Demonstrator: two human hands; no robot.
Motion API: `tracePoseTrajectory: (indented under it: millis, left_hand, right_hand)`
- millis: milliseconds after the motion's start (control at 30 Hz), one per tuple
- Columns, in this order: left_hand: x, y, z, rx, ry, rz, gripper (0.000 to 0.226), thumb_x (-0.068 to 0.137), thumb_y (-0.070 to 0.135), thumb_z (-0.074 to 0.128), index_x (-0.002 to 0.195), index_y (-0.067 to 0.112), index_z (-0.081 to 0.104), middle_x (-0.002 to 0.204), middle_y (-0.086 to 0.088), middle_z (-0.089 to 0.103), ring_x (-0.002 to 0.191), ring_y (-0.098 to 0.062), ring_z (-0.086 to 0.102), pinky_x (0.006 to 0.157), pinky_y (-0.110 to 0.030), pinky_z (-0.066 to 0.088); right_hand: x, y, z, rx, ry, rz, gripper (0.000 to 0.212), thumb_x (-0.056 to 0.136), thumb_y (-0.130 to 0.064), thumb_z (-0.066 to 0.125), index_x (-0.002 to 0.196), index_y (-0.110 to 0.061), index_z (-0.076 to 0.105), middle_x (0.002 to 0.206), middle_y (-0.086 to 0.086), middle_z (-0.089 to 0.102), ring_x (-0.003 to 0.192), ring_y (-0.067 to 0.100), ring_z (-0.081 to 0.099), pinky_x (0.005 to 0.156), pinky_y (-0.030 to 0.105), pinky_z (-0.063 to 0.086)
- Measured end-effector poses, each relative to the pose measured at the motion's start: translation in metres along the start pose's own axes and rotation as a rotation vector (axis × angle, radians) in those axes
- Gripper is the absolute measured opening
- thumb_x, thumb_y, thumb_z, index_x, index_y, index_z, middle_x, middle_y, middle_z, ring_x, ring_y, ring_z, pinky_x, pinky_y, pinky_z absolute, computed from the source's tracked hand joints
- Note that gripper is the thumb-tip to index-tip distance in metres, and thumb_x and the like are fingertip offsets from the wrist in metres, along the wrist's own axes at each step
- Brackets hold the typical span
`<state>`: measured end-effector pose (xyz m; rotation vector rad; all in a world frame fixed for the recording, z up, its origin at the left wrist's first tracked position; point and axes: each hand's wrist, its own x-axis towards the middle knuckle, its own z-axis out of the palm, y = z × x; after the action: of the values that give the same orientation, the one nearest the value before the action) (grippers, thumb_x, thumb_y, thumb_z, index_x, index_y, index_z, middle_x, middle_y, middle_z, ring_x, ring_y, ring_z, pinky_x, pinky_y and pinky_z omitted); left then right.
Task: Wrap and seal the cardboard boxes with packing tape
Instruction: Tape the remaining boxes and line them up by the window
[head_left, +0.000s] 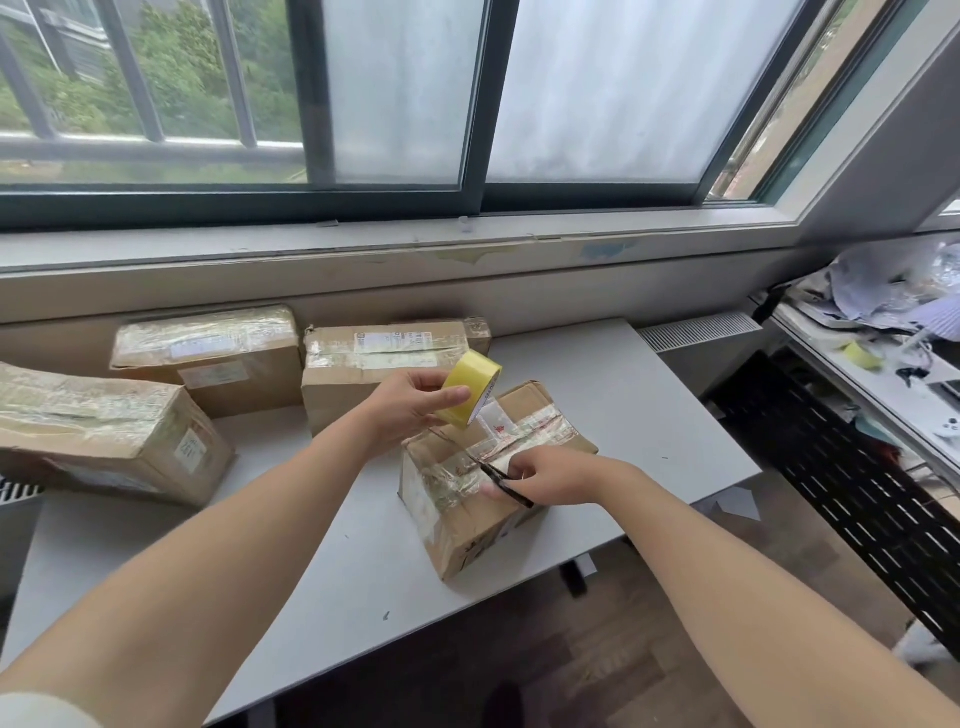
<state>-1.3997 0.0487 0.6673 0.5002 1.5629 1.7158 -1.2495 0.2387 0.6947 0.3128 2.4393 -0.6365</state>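
Holds a yellow tape roll (470, 387) in the left hand (410, 405), thumb laid across the roll's outer face, fingers curled behind it. Keeps a clear tape strip (488, 415) stretched from just under that grip down onto the top of the cardboard box (483, 525) directly below it. Grips black scissors (514, 496) in the right hand (550, 475), fingers curled round them, tips pointing from this grip along the box top toward the strip; cannot tell whether the blades are apart. Rests that hand on the box's taped top. Beyond and left of the roll grip, other taped boxes (208, 358) on the grey table (337, 545).
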Motion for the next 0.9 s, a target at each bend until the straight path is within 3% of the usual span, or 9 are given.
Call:
tracePoseTrajectory:
  millis: [200, 333, 433, 567, 700, 833, 900]
  left_hand:
    - [0.002, 0.004, 0.003, 0.028, 0.002, -0.005, 0.046, 0.081, 0.019, 0.08, 0.121, -0.001, 0.071, 0.117, -0.027, 0.072, 0.102, -0.038, 0.07, 0.101, -0.048, 0.055]
    - [0.001, 0.01, 0.003, 0.05, -0.025, 0.003, 0.029, 0.092, 0.006, 0.072, 0.119, -0.005, 0.07, 0.109, -0.024, 0.073, 0.088, -0.027, 0.074, 0.084, -0.033, 0.063]
    - [0.001, 0.012, 0.002, 0.082, -0.034, -0.011, 0.02, 0.091, 0.007, 0.074, 0.11, 0.002, 0.074, 0.099, -0.016, 0.075, 0.078, -0.019, 0.073, 0.074, -0.026, 0.061]
    - [0.002, 0.012, -0.001, 0.126, -0.016, -0.013, 0.026, 0.085, 0.017, 0.079, 0.108, 0.006, 0.076, 0.096, -0.013, 0.077, 0.079, -0.019, 0.069, 0.07, -0.028, 0.053]
    - [0.004, 0.01, -0.002, 0.082, -0.003, -0.009, 0.035, 0.078, 0.026, 0.087, 0.106, 0.007, 0.079, 0.111, -0.029, 0.072, 0.094, -0.036, 0.061, 0.085, -0.048, 0.043]
    - [0.003, 0.011, 0.001, 0.068, 0.012, -0.006, 0.028, 0.084, 0.017, 0.08, 0.109, 0.004, 0.076, 0.112, -0.028, 0.072, 0.092, -0.034, 0.067, 0.076, -0.036, 0.056]
    - [0.002, 0.011, 0.003, 0.059, 0.006, -0.016, 0.026, 0.084, 0.019, 0.083, 0.106, 0.005, 0.077, 0.112, -0.028, 0.072, 0.089, -0.034, 0.064, 0.072, -0.035, 0.054]
  right_hand:
    - [0.005, -0.011, 0.003, -0.024, 0.046, -0.016, 0.065, 0.079, -0.087, 0.053, 0.084, -0.022, 0.059, 0.086, -0.002, 0.064, 0.08, 0.016, 0.057, 0.071, 0.032, 0.043]
    - [0.007, -0.013, 0.006, -0.012, 0.075, -0.041, 0.063, 0.08, -0.084, 0.056, 0.076, -0.022, 0.055, 0.077, -0.002, 0.059, 0.072, 0.016, 0.054, 0.065, 0.032, 0.041]
    - [0.006, -0.011, 0.006, 0.016, 0.094, -0.058, 0.064, 0.079, -0.082, 0.06, 0.074, -0.019, 0.053, 0.073, -0.001, 0.054, 0.067, 0.017, 0.048, 0.063, 0.033, 0.037]
    - [0.004, -0.009, 0.003, 0.043, 0.121, -0.087, 0.056, 0.081, -0.07, 0.07, 0.069, -0.019, 0.05, 0.067, -0.003, 0.049, 0.063, 0.016, 0.044, 0.06, 0.031, 0.034]
    - [0.003, -0.008, -0.001, 0.073, 0.139, -0.116, 0.053, 0.084, -0.06, 0.075, 0.065, -0.018, 0.049, 0.064, -0.004, 0.045, 0.06, 0.015, 0.04, 0.056, 0.028, 0.031]
    - [0.003, -0.005, -0.004, 0.054, 0.128, -0.124, 0.053, 0.083, -0.06, 0.076, 0.066, -0.017, 0.051, 0.063, -0.004, 0.044, 0.059, 0.013, 0.039, 0.055, 0.026, 0.031]
    - [0.003, -0.005, -0.004, 0.022, 0.109, -0.111, 0.055, 0.082, -0.066, 0.073, 0.068, -0.017, 0.05, 0.064, -0.003, 0.045, 0.06, 0.014, 0.041, 0.056, 0.028, 0.032]
